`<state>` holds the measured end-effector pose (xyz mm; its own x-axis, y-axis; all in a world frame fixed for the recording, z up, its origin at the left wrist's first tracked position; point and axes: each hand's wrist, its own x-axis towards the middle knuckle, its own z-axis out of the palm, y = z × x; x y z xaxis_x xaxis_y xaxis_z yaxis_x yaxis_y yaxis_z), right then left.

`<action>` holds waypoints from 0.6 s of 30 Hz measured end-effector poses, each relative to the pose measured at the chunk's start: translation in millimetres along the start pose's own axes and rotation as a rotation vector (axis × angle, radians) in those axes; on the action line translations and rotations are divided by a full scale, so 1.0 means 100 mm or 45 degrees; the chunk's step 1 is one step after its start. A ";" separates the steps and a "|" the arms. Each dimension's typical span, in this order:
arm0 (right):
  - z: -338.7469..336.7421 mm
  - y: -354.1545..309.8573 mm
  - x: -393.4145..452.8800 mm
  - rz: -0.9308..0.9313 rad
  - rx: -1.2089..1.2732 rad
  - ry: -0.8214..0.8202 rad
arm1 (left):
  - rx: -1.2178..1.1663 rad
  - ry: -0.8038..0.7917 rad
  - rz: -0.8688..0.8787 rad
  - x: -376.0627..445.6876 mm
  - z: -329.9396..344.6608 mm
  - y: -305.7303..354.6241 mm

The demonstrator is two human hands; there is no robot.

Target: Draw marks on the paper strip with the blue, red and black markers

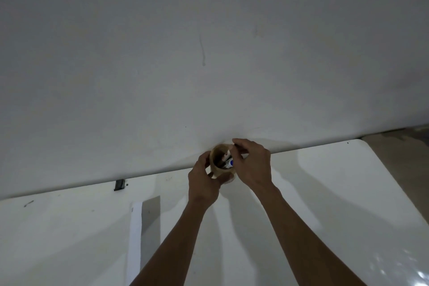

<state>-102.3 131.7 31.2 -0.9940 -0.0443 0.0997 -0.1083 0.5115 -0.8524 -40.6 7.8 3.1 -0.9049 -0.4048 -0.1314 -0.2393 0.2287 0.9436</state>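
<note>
My fingers (235, 150) on the right hand (254, 165) are curled down over the mouth of the cup, pinching what looks like a dark marker at the rim; the grip is small in the picture, so I can't be sure which marker it is. The left hand (204, 184) wraps the side of the cup, thumb and fingers bent round it to steady it.

Working down from the biggest thing: the white table (325, 193) fills the lower half of the view, its far edge against a plain grey wall (209, 42). On the table, well to the left of my arms, lies the paper strip (135, 239), long and narrow, running toward me. Near its far end I see a small dark smudge that may be print or a mark; I can't tell which. Otherwise the visible part looks blank.

Then the tan cup (219, 153), at the table's far edge against the wall, well apart from the strip. Inside it a blue marker (229, 163) shows its blue and white end, with a reddish tip (225, 153) beside it, probably the red marker.

My judgement: the task is barely begun. I am only picking a marker out of the cup; no clear marks are drawn, and all three colours are left to do.
</note>
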 end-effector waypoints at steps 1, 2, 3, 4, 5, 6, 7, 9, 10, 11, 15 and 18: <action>0.00 0.01 0.00 -0.002 0.008 -0.006 | 0.017 0.001 0.001 0.00 0.01 -0.01; 0.00 0.02 0.00 -0.002 0.011 -0.012 | 0.027 -0.001 0.003 0.00 0.01 0.00; -0.01 0.02 0.00 0.001 0.014 -0.021 | 0.043 0.001 0.003 0.00 0.01 0.00; -0.01 0.02 0.01 0.003 0.016 -0.030 | 0.047 0.004 0.000 0.00 0.01 -0.01; -0.02 0.02 0.01 0.004 0.009 -0.041 | 0.060 -0.001 -0.013 0.00 0.01 -0.01; -0.03 0.00 0.01 0.005 0.001 -0.050 | 0.070 -0.008 -0.034 0.00 0.00 -0.01; -0.04 -0.01 0.00 0.003 -0.007 -0.059 | 0.082 -0.018 -0.060 -0.01 0.00 -0.01; -0.05 -0.04 -0.03 -0.016 -0.012 -0.062 | 0.098 -0.040 -0.099 -0.03 -0.03 -0.01; -0.05 -0.06 -0.05 -0.031 -0.016 -0.051 | 0.112 -0.042 -0.107 -0.05 -0.05 -0.01; -0.06 -0.09 -0.08 -0.037 -0.018 -0.036 | 0.137 -0.045 -0.123 -0.08 -0.08 0.00; -0.08 -0.26 -0.21 -0.104 -0.055 0.025 | 0.162 -0.020 -0.125 -0.22 -0.30 0.05; -0.02 -0.40 -0.35 -0.155 -0.077 0.062 | 0.135 0.058 -0.097 -0.34 -0.49 0.07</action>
